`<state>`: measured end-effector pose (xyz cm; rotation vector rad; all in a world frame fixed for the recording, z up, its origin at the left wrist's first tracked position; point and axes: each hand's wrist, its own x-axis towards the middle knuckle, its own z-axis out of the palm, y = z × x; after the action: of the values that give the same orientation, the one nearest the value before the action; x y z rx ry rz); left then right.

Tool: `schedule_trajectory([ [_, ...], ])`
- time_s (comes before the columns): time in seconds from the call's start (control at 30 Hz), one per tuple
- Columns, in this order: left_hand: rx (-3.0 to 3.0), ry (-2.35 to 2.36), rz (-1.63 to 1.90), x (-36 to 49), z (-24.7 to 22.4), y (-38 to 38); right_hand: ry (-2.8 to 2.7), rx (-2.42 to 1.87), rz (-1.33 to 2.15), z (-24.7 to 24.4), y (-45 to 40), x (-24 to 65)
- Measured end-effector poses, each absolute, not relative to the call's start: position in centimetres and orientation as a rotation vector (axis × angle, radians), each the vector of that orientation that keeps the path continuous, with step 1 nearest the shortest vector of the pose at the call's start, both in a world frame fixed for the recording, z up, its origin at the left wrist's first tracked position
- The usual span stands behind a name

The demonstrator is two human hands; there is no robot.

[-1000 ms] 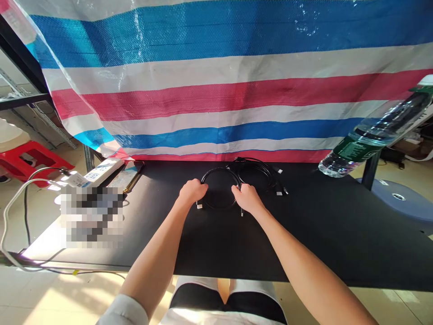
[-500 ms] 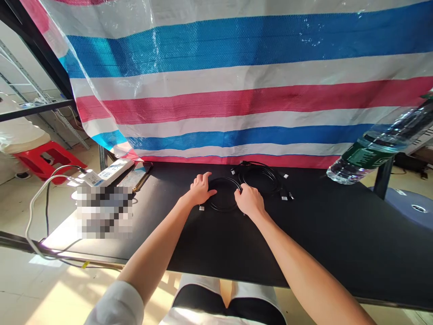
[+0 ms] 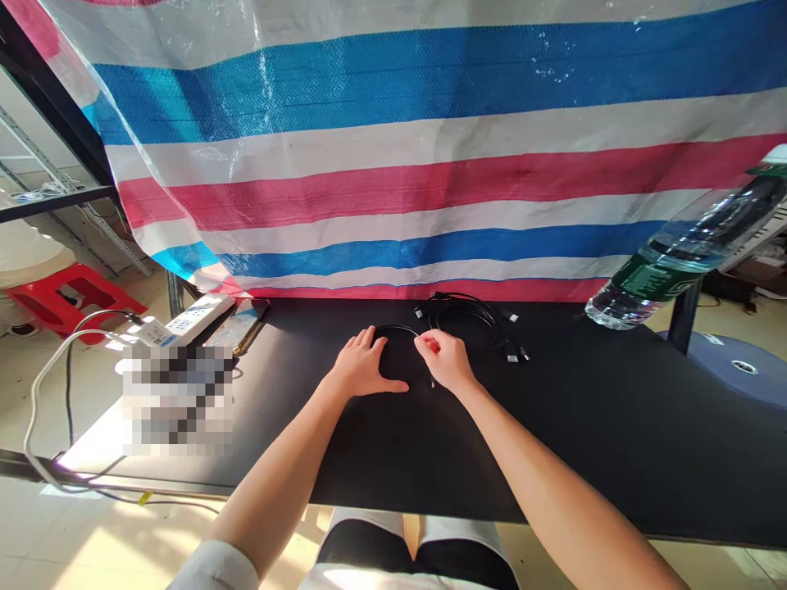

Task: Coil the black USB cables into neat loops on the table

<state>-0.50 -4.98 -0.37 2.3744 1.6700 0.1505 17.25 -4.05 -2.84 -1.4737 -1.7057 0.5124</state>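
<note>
A coiled black cable (image 3: pixel 397 329) lies on the black tabletop, its upper arc showing between my hands and much of the loop hidden behind them. My left hand (image 3: pixel 361 366) rests over the coil's left side, fingers stretched and thumb spread out to the right. At the coil's right side, my right hand (image 3: pixel 447 358) is closed in a pinch on the cable. A small cable end pokes out just below that hand. Behind it and to the right sit more coiled black cables (image 3: pixel 485 319) with metal-tipped plugs.
A large water bottle (image 3: pixel 652 270) with a green label appears at right, tilted in view. On the left lie a white power strip (image 3: pixel 200 318) with plugged-in cords and a phone-like object (image 3: pixel 251 328). A striped plastic sheet (image 3: pixel 393 180) hangs along the back edge.
My left hand has moved slightly down and its thumb now reaches across the coil. My right hand has tightened into a pinch. The view has shifted slightly.
</note>
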Motion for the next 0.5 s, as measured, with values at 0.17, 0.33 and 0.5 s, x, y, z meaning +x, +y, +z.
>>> schedule_trajectory([
  [0.17, 2.266, 1.875, 0.082, -1.5, -0.2, -3.9, -1.816, -1.250, 0.527, -2.1, -4.7, 17.8],
  [0.33, 2.184, 1.932, -0.041, -2.2, 0.5, -1.4, -1.717, -1.373, 0.248, -0.9, -4.1, 20.5],
  [0.5, 2.215, 1.900, -0.168, -2.8, 1.6, 1.4, -1.467, -1.808, 0.089, -0.7, -2.9, 24.6],
])
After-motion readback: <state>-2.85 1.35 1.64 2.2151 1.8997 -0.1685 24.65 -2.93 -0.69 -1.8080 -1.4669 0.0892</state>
